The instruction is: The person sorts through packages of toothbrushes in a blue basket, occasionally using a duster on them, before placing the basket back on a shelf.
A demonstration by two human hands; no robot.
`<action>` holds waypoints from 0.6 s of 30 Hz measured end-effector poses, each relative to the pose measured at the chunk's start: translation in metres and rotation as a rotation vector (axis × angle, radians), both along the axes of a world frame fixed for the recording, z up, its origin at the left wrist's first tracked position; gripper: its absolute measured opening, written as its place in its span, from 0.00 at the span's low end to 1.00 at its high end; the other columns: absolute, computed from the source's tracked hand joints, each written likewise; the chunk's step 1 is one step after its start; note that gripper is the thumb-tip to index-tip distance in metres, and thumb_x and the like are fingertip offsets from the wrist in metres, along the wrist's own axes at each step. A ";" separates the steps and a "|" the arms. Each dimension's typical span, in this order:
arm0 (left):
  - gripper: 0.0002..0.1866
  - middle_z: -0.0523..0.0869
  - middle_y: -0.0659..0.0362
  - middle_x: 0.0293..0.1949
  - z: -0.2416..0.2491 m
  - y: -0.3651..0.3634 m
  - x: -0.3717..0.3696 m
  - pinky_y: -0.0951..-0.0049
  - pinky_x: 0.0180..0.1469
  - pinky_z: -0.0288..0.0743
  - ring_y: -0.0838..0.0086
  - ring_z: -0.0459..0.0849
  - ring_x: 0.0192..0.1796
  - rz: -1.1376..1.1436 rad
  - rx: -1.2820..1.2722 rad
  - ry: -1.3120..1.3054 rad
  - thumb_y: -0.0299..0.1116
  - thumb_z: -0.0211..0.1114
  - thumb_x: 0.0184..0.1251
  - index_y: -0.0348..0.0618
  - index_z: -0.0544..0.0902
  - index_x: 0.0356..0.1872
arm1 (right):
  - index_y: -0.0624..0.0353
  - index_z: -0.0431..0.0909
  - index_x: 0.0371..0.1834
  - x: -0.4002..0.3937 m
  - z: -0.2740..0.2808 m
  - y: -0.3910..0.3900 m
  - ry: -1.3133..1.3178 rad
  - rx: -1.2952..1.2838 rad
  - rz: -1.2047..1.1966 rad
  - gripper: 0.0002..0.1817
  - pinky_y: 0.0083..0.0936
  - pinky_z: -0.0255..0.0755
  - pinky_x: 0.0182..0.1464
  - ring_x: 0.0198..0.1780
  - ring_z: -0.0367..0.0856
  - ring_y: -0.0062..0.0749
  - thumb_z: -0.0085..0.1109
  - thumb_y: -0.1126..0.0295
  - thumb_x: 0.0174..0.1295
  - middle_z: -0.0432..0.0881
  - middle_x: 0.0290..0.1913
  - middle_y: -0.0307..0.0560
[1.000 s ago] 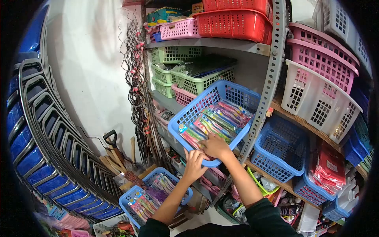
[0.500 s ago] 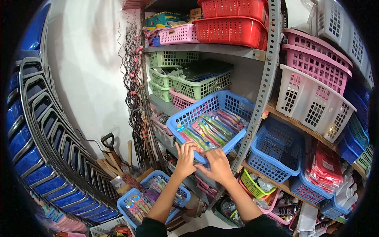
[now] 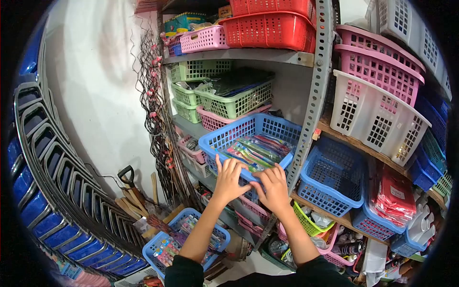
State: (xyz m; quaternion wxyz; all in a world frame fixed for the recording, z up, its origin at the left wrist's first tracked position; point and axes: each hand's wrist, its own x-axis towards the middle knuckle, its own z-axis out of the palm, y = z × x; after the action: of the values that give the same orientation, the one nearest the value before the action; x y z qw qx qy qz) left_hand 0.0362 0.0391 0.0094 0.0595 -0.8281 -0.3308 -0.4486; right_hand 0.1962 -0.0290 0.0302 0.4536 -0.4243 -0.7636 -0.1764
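One blue basket (image 3: pixel 209 149) of colourful packets (image 3: pixel 260 149), at grey shelf (image 3: pixel 187 124), left of perforated post (image 3: pixel 316 86). Left hand (image 3: pixel 231 179), right hand (image 3: pixel 272 185): both partly curled, gripping its near rim. Green baskets (image 3: pixel 234 104) stand beyond.

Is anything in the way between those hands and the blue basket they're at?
Nothing I can see. The left hand and right hand both touch its near rim; the grey metal post is off to the right.
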 end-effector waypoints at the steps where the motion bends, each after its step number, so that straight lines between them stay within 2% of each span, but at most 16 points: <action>1: 0.27 0.73 0.59 0.42 0.000 0.004 0.004 0.35 0.70 0.32 0.61 0.70 0.55 -0.004 0.000 0.003 0.43 0.74 0.39 0.46 0.74 0.42 | 0.58 0.77 0.37 0.001 -0.001 0.003 0.003 0.000 -0.004 0.12 0.47 0.61 0.62 0.41 0.73 0.45 0.64 0.67 0.52 0.75 0.32 0.47; 4: 0.27 0.72 0.58 0.42 -0.005 0.021 0.018 0.34 0.70 0.32 0.61 0.70 0.55 0.005 0.020 0.042 0.41 0.73 0.42 0.44 0.73 0.43 | 0.60 0.76 0.35 0.008 -0.008 0.016 0.059 0.007 -0.074 0.09 0.48 0.61 0.62 0.43 0.74 0.46 0.63 0.71 0.52 0.75 0.34 0.48; 11: 0.26 0.73 0.57 0.43 -0.009 0.047 0.056 0.37 0.71 0.35 0.60 0.69 0.56 -0.021 0.049 -0.041 0.37 0.73 0.41 0.44 0.73 0.43 | 0.61 0.74 0.35 0.026 -0.019 0.043 0.112 0.086 -0.212 0.09 0.48 0.61 0.64 0.45 0.73 0.47 0.61 0.71 0.54 0.74 0.37 0.50; 13: 0.26 0.73 0.57 0.46 -0.010 0.046 0.060 0.37 0.70 0.37 0.59 0.68 0.59 -0.015 0.028 -0.047 0.37 0.73 0.41 0.44 0.72 0.44 | 0.61 0.74 0.36 0.028 -0.022 0.045 0.131 0.076 -0.216 0.09 0.48 0.60 0.65 0.49 0.73 0.47 0.60 0.71 0.54 0.75 0.38 0.50; 15: 0.28 0.73 0.57 0.52 -0.011 0.042 0.061 0.37 0.70 0.39 0.58 0.64 0.65 -0.021 -0.006 -0.062 0.36 0.72 0.44 0.46 0.73 0.50 | 0.60 0.75 0.43 0.029 -0.025 0.045 0.120 0.040 -0.222 0.13 0.49 0.58 0.65 0.56 0.71 0.50 0.60 0.70 0.55 0.75 0.46 0.52; 16: 0.28 0.73 0.57 0.52 -0.009 0.036 0.059 0.37 0.70 0.39 0.58 0.64 0.65 -0.015 -0.008 -0.062 0.36 0.72 0.44 0.46 0.73 0.50 | 0.60 0.75 0.43 0.027 -0.024 0.040 0.120 0.038 -0.216 0.13 0.49 0.58 0.65 0.56 0.71 0.50 0.60 0.70 0.55 0.75 0.46 0.52; 18: 0.31 0.71 0.57 0.60 -0.010 0.022 0.050 0.38 0.70 0.41 0.56 0.58 0.70 -0.068 -0.030 -0.058 0.35 0.70 0.48 0.49 0.71 0.57 | 0.59 0.74 0.51 0.017 -0.026 0.026 0.162 0.057 -0.261 0.18 0.50 0.56 0.66 0.64 0.65 0.56 0.59 0.71 0.56 0.71 0.57 0.55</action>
State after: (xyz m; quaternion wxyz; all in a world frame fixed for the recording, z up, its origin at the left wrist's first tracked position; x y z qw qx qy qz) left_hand 0.0867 0.0612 -0.0003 0.0219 -0.8263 -0.3107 -0.4693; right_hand 0.2134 -0.0032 0.0038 0.4988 -0.5196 -0.6577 -0.2207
